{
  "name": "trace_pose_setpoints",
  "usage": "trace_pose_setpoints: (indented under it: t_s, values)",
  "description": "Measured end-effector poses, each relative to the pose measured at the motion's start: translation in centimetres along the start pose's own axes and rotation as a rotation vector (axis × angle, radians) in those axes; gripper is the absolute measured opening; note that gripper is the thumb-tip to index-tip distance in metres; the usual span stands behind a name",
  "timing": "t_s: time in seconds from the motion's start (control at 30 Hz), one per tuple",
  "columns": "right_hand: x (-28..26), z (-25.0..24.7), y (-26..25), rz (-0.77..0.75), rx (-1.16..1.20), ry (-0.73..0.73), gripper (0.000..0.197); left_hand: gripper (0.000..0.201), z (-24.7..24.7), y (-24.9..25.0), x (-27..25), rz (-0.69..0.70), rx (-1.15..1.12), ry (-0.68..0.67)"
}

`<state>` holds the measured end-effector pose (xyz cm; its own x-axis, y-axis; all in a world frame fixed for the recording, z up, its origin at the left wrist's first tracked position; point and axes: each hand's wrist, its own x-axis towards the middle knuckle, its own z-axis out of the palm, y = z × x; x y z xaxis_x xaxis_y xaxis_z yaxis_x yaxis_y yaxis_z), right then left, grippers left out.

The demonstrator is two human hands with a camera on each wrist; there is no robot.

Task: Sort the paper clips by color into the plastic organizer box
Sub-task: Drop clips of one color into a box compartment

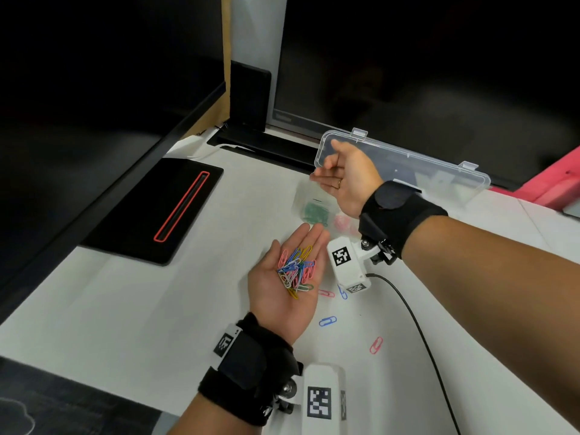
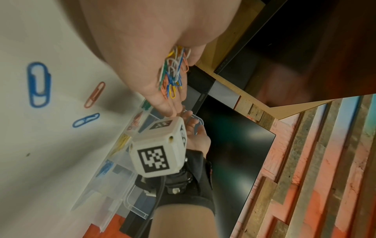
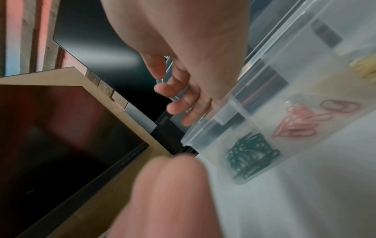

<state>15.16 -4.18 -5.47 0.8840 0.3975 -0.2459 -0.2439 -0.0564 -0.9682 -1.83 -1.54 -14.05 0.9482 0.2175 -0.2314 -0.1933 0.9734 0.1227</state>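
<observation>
Clips [image 1: 295, 271] in pink, blue, yellow, white and green lie heaped on the left hand [image 1: 284, 279], palm up, fingers straight, above the white table [image 1: 125, 309]. The right hand [image 1: 345, 177] is raised over the organizer box [image 1: 314, 205], fingers loosely curled; whether it pinches anything cannot be told. The box's clear lid [image 1: 408, 161] stands open at the table's far edge. Loose clips [image 1: 328, 321] lie on the table right of the left wrist, with bare table to the left up to a black pad [image 1: 150, 211].

Left wrist view: the heap [image 2: 173, 72] sits in the palm, the box compartments [image 2: 122, 143] holding yellow, blue and pink clips just past the fingertips.

Right wrist view: green clips [image 3: 252, 154] fill the end compartment, pink clips [image 3: 301, 122] the next; the curled fingers [image 3: 175, 96] hang over the box's end wall.
</observation>
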Motion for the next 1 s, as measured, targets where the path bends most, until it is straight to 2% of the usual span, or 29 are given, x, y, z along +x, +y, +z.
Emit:
trace_pose_setpoints:
  t_s: [0.2,0.3,0.37,0.47,0.53,0.77,0.9,1.0]
  values:
    - [-1.7,-0.2,-1.0,-0.028,0.030,0.003,0.042,0.048,0.1,0.0,-0.1,-0.004,-0.047,-0.008]
    - [-4.4,-0.4,-1.7,-0.082,-0.049,-0.076,0.038,0.049,0.1,0.0,0.0,-0.014,-0.056,-0.007]
    - [-6.7,-0.7,-1.7,-0.134,-0.238,-0.193,0.033,0.049,0.3,-0.1,0.0,-0.014,-0.034,0.003]
    - [-10.1,-2.0,-1.2,-0.252,-0.823,-0.347,0.018,0.050,0.6,-0.2,-0.2,-0.006,-0.009,0.015]
    - [-11.8,-3.2,-0.5,-0.302,-1.091,-0.403,0.006,0.049,0.8,-0.4,-0.5,0.002,0.022,0.029]
    - [-14.2,-5.0,1.4,-0.411,-1.252,-0.245,0.015,0.051,1.5,-2.5,-1.6,-0.059,0.008,0.009]
    - [-13.9,-5.4,2.2,-0.411,-1.397,-0.229,0.013,0.052,1.6,-3.9,-1.5,-0.094,0.010,0.052]
    - [-13.7,-6.0,2.5,-0.394,-1.395,-0.228,0.010,0.050,1.3,-4.4,-1.1,-0.097,0.019,0.041]
